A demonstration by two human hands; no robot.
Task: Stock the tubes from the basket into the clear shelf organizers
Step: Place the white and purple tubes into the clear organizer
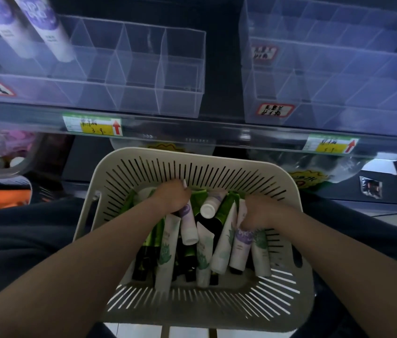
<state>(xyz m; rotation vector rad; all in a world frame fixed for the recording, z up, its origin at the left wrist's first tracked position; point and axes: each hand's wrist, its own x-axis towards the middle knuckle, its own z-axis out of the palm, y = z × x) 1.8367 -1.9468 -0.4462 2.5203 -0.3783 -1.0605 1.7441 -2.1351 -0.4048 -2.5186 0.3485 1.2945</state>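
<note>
A pale slotted basket [217, 311] rests on my lap, holding several tubes: white ones with green print, white-and-purple ones and dark green ones. My left hand [173, 197] is inside it, gripping a white-and-purple tube [188, 228] whose cap points toward me. My right hand [261, 212] grips another white-and-purple tube [241, 250] near the basket's right side. Above, on the shelf, stand two clear organizers: the left organizer [129, 76] holds two purple-and-white tubes [46, 28] at its far left, and the right organizer [334, 76] shows no tubes.
Yellow price tags with red arrows [92, 125] [330, 145] sit on the shelf's front rail. A lower clear bin [2, 152] at the left holds pinkish items. Orange packaging [2, 196] lies at the far left. Dark trousers frame the basket.
</note>
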